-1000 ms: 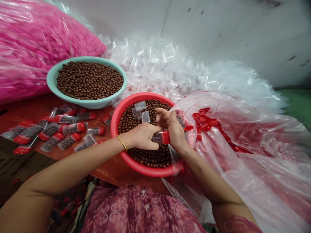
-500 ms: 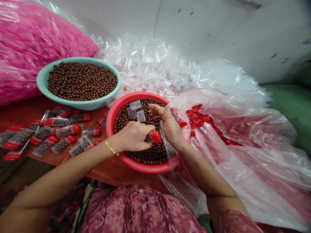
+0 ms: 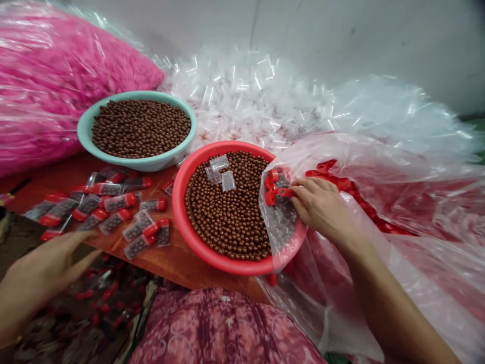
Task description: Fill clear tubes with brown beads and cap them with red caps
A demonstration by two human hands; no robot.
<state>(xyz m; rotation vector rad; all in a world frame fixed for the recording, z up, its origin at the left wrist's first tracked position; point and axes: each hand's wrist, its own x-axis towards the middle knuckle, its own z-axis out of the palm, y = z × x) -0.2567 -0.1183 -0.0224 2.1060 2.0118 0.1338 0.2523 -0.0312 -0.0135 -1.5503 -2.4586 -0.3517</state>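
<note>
My left hand (image 3: pixel 51 275) is at the lower left, beside the table edge, with thumb and fingers apart and nothing visible in it. Small clear containers (image 3: pixel 120 201) filled with brown balls and closed with red caps lie loose on the table near it. Over the right rim of a red basin (image 3: pixel 178 202), my right hand (image 3: pixel 322 207) pinches a red cap (image 3: pixel 285 192). More red caps (image 3: pixel 271 187) rest just left of those fingers, on clear plastic sheeting. Brown balls (image 3: pixel 227 222) fill the basin, and a few empty clear containers (image 3: pixel 228 181) lie on them.
A teal basin (image 3: pixel 85 132) of brown balls stands behind on the left, by a large bag of pink pieces (image 3: pixel 76 76). Clear containers (image 3: pixel 242 96) are heaped along the wall. A plastic bag (image 3: pixel 409 283) with red caps spreads at right. Capped containers (image 3: pixel 109 293) lie below the table edge.
My left hand has let go of the red-capped container and moved from the basin to the lower left. My right hand has moved right and taken a red cap. The view has shifted slightly.
</note>
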